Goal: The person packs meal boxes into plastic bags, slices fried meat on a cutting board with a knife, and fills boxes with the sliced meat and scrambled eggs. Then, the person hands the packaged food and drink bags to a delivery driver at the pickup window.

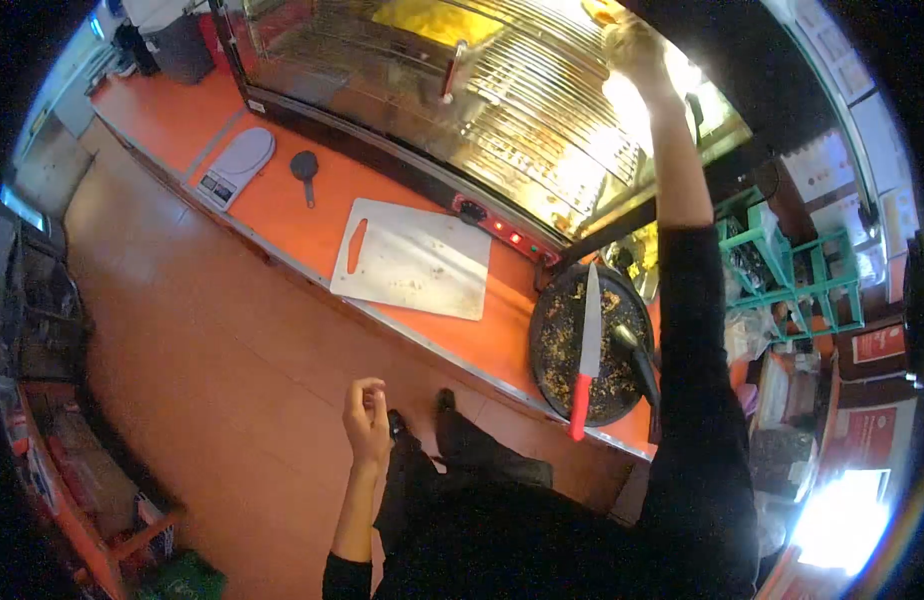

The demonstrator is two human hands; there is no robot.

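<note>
My right hand (634, 52) reaches deep into a lit glass warming cabinet (542, 90), above its wire racks. Glare blurs its fingers, which look closed at a small orange-brown piece (600, 12), too washed out to name. My left hand (365, 422) hangs low over the floor, in front of the counter, its fingers loosely bent and nothing in them. Below my right arm a knife (589, 345) with a red handle lies across a round dark pan (557, 340) covered in crumbs. A black-handled tool (637, 365) rests there too, its far end hard to make out.
On the orange counter (382, 185) lie a white cutting board (412, 258), a black scoop (304, 170) and a white kitchen scale (242, 160). Yellow food (437, 20) sits in the cabinet. Green baskets (792, 265) hang at right. Shelving (92, 480) stands at lower left.
</note>
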